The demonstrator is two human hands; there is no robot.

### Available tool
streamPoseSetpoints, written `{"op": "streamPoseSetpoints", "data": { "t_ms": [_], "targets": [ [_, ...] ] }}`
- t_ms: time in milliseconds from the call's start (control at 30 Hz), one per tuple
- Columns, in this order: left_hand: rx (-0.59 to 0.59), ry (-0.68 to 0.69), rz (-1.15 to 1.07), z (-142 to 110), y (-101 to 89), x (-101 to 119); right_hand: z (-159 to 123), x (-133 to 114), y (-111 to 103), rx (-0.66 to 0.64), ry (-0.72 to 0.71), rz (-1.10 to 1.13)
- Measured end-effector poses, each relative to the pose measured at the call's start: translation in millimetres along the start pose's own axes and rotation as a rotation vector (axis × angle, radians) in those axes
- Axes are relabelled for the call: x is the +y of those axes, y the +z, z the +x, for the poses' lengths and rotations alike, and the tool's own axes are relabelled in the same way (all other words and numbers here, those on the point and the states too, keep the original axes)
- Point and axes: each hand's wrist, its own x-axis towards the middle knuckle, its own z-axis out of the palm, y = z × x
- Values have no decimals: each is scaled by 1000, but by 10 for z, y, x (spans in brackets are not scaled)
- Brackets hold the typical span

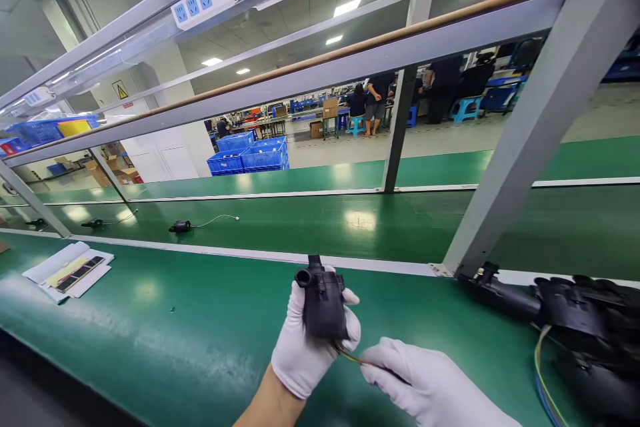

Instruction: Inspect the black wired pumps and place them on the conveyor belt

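My left hand (303,353), in a white glove, is wrapped round a black plastic housing (325,310) with a short round spout at its upper left. Thin wires (349,355) run from the bottom of this housing towards the right. My right hand (417,377), gloved as well, pinches those wires between thumb and fingers. Both hands are over the green workbench (200,327). What sits inside the housing cannot be seen.
A heap of black parts with wires (585,320) lies at the right, beside a slanted grey post (540,113). Papers (70,270) rest at the left. Similar black units (180,226) with wires lie on the green strip behind. Several people sit or stand far back.
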Motion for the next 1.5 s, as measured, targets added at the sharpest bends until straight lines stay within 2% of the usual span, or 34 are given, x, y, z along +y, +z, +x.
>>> {"op": "streamPoseSetpoints", "data": {
  "t_ms": [167, 333, 433, 600, 767, 867, 1033, 1100, 1167, 1233, 1367, 1500],
  "targets": [
    [-17, 36, 43, -19, -7, -12, -2, 17, -15, -44, 6, -27],
    [-15, 125, 239, -76, -55, -41, -14, 83, 50, -52, -14, -56],
    [-5, 97, 321, -69, -142, -84, -22, 138, 115, -24, -58, -71],
    [-62, 30, 170, 9, -225, -131, -48, 194, 190, -13, -104, -94],
    [-91, -12, -6, 16, -121, -96, -80, 196, 175, 18, -142, -91],
    [16, -40, -127, -7, -34, -50, -91, 162, 120, 77, -163, -48],
    [295, -77, -504, 3, 104, -4, -92, 8, -71, 299, -148, 39],
    [361, -90, -583, 14, 128, -20, -90, -61, -149, 367, -177, 36],
    [376, -91, -635, 19, 122, -43, -90, -113, -206, 406, -218, 12],
    [335, -136, -659, 19, 84, -60, -97, -142, -236, 404, -255, -25],
    [130, -254, -524, 17, -40, -79, -118, -135, -210, 279, -292, -101],
    [-15, -133, -274, 8, -127, -125, -130, -44, -94, 154, -299, -192]
  ]
}}
